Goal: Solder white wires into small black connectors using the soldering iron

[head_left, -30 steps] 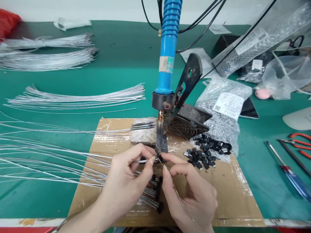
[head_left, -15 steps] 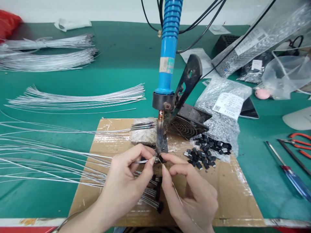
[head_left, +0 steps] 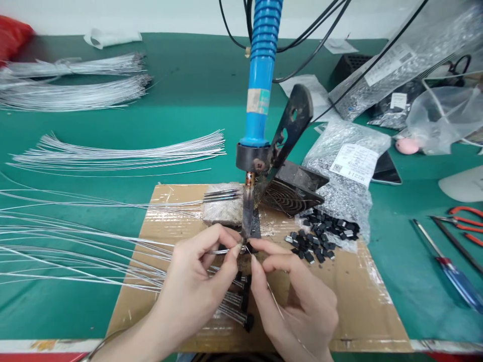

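Observation:
Under the tip of a blue-handled soldering iron, my left hand is closed in a pinch on a thin wire. The wire's end is largely hidden by the fingertips. My right hand pinches a thin strand of solder wire, which runs down across the palm; its upper end meets the work at the iron tip. Whether the strand touches the tip itself, I cannot tell. Partly behind my left hand lie wires with black connectors on their ends.
The iron hangs in a black bracket beside a small fan. Loose black connectors lie right on the cardboard. White wires spread left. A screwdriver and orange-handled pliers lie far right.
The soldering iron's handle has shifted very slightly to the left. Both hands keep the same pinch at the tip.

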Available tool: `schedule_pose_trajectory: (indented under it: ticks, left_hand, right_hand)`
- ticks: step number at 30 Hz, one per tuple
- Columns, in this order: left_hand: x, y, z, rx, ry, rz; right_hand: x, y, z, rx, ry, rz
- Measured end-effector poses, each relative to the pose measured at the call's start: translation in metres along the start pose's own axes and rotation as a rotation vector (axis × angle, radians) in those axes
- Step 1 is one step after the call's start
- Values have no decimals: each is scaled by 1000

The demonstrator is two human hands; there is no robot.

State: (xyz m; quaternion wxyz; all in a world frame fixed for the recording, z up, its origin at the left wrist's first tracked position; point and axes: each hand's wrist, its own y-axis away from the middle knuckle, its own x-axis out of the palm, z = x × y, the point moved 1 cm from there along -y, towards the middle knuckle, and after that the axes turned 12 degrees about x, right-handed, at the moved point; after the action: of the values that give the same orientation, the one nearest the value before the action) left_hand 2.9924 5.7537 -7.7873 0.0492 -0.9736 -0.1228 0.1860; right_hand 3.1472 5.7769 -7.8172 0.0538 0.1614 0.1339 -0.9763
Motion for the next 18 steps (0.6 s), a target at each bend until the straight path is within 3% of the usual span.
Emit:
schedule_pose_trajectory:
  ticks: [18]
  left_hand:
    - [1,1,0,-7,-11,14]
  right_hand:
    - [-1,2,-1,-2,1,39]
